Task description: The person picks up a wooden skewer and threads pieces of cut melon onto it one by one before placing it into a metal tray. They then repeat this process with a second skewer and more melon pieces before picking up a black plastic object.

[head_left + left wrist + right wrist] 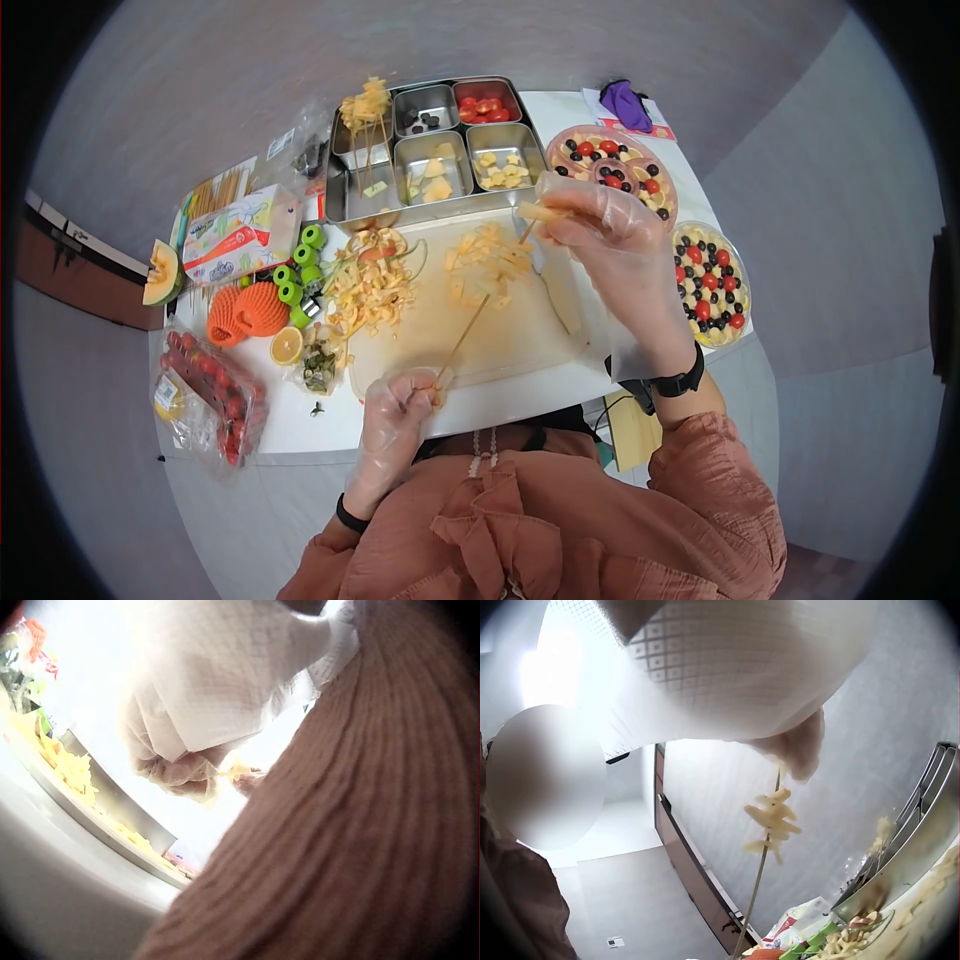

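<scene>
A wooden skewer [463,343] slants over the white cutting board [540,360]. Its lower end is gripped in the curled fingers of my gloved left hand [393,428]. At its upper end my gloved right hand [615,255] pinches a pale yellow piece [538,212] between thumb and fingers. The right wrist view shows several yellow strips [772,819] threaded on the skewer, just below the right hand [799,746]. In the left wrist view, glare washes out much around the left hand [180,742]. Loose yellow strips [485,250] lie on the board, behind the skewer.
Behind the board stands a metal tray [420,212] with fruit compartments and finished-looking skewers. Peelings [375,285], orange foam nets [262,308], a fruit box [242,235] and bagged red fruit [215,385] lie left. Two round fruit platters [712,285] [570,140] stand right, beside a knife [560,300].
</scene>
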The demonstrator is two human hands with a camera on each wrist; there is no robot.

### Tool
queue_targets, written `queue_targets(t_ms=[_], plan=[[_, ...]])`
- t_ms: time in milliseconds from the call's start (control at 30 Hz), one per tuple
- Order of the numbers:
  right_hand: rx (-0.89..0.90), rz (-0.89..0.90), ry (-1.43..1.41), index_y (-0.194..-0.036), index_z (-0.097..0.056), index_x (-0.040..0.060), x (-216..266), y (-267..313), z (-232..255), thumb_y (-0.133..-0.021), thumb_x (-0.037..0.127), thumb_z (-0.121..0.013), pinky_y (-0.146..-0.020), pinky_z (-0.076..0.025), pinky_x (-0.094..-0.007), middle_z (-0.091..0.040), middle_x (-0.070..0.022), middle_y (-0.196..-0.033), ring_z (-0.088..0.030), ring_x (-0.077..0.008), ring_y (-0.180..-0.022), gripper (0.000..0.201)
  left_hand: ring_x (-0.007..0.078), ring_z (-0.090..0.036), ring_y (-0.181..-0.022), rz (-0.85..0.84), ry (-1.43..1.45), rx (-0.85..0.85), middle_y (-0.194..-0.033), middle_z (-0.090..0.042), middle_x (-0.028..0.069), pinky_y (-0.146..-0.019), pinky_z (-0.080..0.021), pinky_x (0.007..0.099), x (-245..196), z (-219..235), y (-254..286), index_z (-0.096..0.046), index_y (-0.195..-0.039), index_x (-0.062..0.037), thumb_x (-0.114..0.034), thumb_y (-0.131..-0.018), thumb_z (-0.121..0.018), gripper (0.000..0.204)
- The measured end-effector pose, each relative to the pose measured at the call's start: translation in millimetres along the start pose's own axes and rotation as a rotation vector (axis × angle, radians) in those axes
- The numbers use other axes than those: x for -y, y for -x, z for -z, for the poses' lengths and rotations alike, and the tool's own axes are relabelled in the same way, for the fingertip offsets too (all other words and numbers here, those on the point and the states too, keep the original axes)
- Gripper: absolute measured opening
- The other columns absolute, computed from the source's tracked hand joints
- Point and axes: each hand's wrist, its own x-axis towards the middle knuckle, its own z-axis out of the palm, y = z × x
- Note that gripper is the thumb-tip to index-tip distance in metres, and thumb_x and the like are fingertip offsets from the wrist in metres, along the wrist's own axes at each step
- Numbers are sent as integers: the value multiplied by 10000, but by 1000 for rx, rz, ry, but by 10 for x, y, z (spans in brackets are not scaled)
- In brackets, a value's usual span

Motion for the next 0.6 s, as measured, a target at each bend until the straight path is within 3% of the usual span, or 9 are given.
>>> queue_targets(t_ms=[67, 300, 433, 600], plan=[[-36, 66, 32, -1026, -686, 21, -45, 9, -19, -820, 57, -689, -706, -508, -302, -693, -105, -908, -659, -197, -776, 209, 152, -566, -751, 16, 1, -1, -872, -595, 97, -702, -472, 288, -9, -3, 10, -613, -933, 38, 4, -881, -549, 89], [-58, 141, 33, -1032, -678, 30, -42, 37, -40, -820, 44, -688, -710, -508, -315, -692, -112, -918, -662, -219, -790, 212, 148, -566, -771, 50, 71, 7, -871, -599, 92, -717, -470, 282, -13, 11, 12, -610, -945, 51, -23, -888, -559, 106], [-60, 216, 173, -989, -677, 40, -3, 43, -33, -813, 31, -689, -715, -514, -329, -694, -112, -933, -669, -258, -802, 176, 142, -613, -781, 69, 102, 6, -828, -649, 85, -740, -488, 267, -42, 11, 29, -628, -1010, 65, 37, -877, -527, 170], [-90, 348, 301, -946, -678, 59, 29, 38, -23, -789, 3, -703, -706, -520, -331, -695, -96, -937, -676, -271, -802, 169, 137, -591, -793, 108, 73, 5, -858, -633, 84, -750, -479, 267, -61, 4, 34, -620, -992, 62, 12, -885, -540, 143]])
